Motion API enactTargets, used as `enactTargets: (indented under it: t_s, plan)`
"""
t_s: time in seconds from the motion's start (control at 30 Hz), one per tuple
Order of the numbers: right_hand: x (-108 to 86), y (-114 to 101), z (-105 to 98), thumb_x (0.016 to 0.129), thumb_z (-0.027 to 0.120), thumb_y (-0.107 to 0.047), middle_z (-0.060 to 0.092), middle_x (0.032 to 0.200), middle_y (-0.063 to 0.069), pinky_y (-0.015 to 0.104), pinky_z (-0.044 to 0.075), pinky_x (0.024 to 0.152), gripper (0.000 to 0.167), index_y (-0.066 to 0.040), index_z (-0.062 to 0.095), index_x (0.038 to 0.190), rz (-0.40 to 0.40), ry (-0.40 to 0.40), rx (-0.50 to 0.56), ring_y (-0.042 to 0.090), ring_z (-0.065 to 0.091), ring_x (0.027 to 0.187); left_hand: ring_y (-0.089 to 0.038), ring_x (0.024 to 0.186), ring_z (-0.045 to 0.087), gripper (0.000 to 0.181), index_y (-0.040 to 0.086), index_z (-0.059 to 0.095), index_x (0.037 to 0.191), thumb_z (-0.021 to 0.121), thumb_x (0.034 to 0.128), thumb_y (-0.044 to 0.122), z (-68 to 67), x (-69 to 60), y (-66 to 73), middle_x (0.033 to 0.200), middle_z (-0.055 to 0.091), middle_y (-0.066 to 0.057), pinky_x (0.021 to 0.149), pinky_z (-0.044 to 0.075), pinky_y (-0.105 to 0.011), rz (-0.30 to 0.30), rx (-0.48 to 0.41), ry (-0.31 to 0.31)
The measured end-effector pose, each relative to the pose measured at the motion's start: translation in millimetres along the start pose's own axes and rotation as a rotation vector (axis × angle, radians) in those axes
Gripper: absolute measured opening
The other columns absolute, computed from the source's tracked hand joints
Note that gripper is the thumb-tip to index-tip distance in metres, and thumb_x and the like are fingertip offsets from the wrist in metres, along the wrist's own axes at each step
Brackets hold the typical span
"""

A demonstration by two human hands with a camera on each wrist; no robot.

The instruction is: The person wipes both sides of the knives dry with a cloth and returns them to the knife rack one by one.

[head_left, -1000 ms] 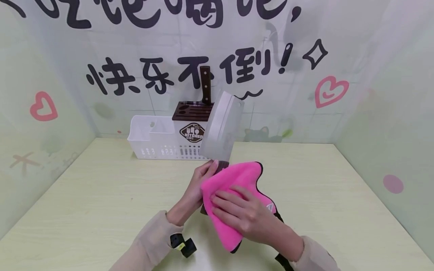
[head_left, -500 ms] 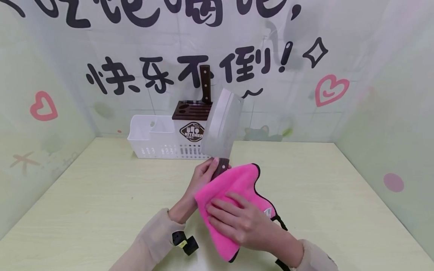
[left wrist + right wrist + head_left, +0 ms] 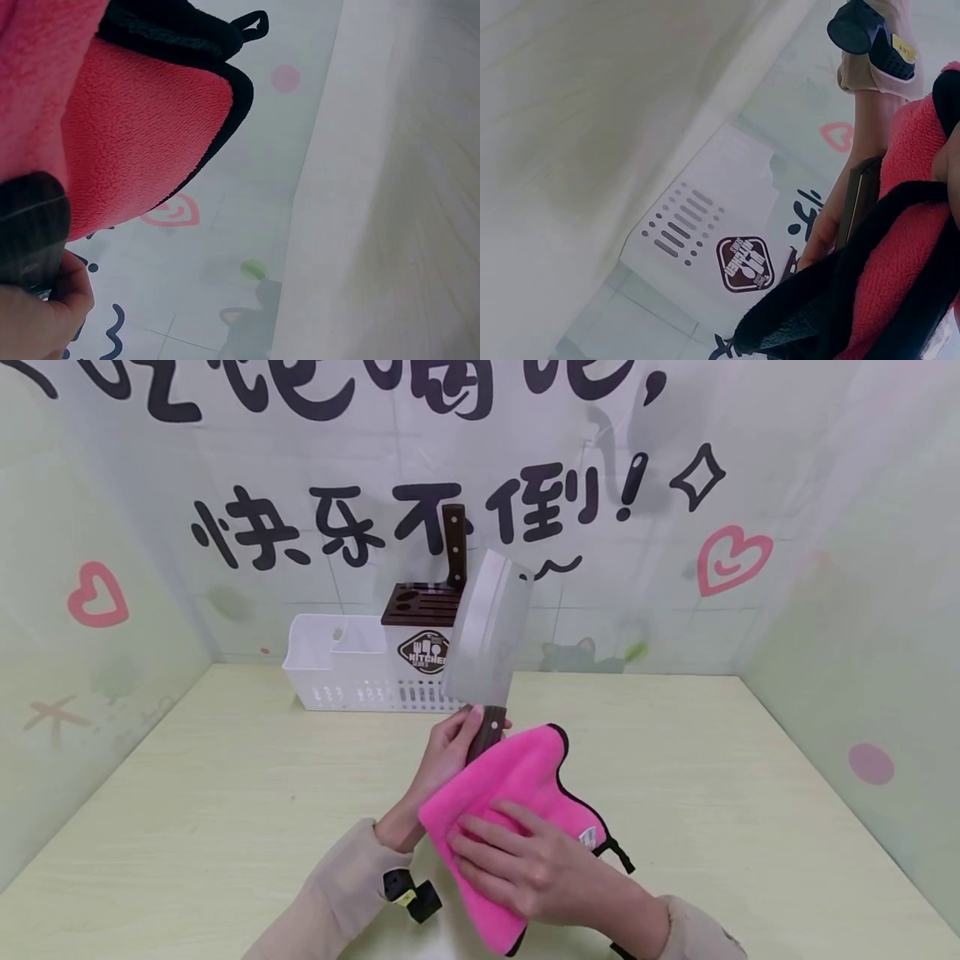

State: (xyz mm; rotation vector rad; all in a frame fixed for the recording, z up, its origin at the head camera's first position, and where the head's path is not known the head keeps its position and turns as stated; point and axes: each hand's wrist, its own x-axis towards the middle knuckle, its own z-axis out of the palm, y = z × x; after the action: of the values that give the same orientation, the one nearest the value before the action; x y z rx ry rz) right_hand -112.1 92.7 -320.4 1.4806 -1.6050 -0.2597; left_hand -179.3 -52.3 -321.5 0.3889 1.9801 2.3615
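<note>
My left hand (image 3: pixel 442 760) grips the dark handle (image 3: pixel 487 731) of a cleaver (image 3: pixel 487 635), whose broad metal blade points up and away. A pink cloth (image 3: pixel 517 768) with black edging covers the lower part of the handle. My right hand (image 3: pixel 536 872) holds this cloth, its fingers spread over the top of it. In the left wrist view, the handle's end (image 3: pixel 30 225) shows beside the cloth (image 3: pixel 150 135), near the left hand's fingers (image 3: pixel 71 289). From the right wrist, part of the handle (image 3: pixel 861 199) shows between the left hand and the cloth (image 3: pixel 907 157).
Behind the blade, at the back of the table (image 3: pixel 225 793), stands a white plastic rack (image 3: pixel 341 672) with a dark slotted top (image 3: pixel 420 603). A second knife's brown handle (image 3: pixel 454 547) sticks up from it. Printed curtains (image 3: pixel 637 610) enclose the table at the back and sides.
My right hand and the cloth have slid down the handle toward me, so more of the handle's upper part shows. The cleaver has shifted slightly upward in the head view, still in my left hand.
</note>
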Motion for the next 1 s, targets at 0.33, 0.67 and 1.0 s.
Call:
enactTargets:
  t_s: [0.33,0.67,1.0]
  plan:
    - [-5.9,-1.2,7.0,0.095,0.032,-0.005,0.061,0.112,0.001,0.035,0.045,0.085,0.037,-0.017,0.066,0.106,0.052,-0.043,0.035,0.017,0.055,0.107,-0.008,0.073,0.057,0.037,-0.008,0.054,0.109,0.034,0.0978,0.021,-0.3,-0.1,1.6,0.089,0.062,-0.005,0.063,0.048,-0.020,-0.021,-0.053,0.013]
    - [-8.0,4.4,10.3,0.094,0.034,-0.004,0.062,0.110,0.002,0.036,0.045,0.085,0.035,-0.014,0.065,0.107,0.079,-0.016,0.027,0.017,0.056,0.106,-0.010,0.072,0.056,0.035,-0.011,0.051,0.108,0.036,0.0971,0.018,-1.0,-0.8,2.9,0.083,0.062,-0.002,0.062,0.047,-0.020,-0.055,-0.137,0.026]
    - [-10.4,10.5,11.7,0.095,0.032,-0.004,0.062,0.110,0.001,0.037,0.045,0.086,0.036,-0.014,0.065,0.107,0.123,-0.032,0.029,0.017,0.055,0.108,-0.010,0.070,0.055,0.035,-0.008,0.053,0.107,0.038,0.0962,0.022,-2.3,-2.2,1.4,0.083,0.062,-0.002,0.061,0.045,-0.020,-0.089,-0.125,0.027]
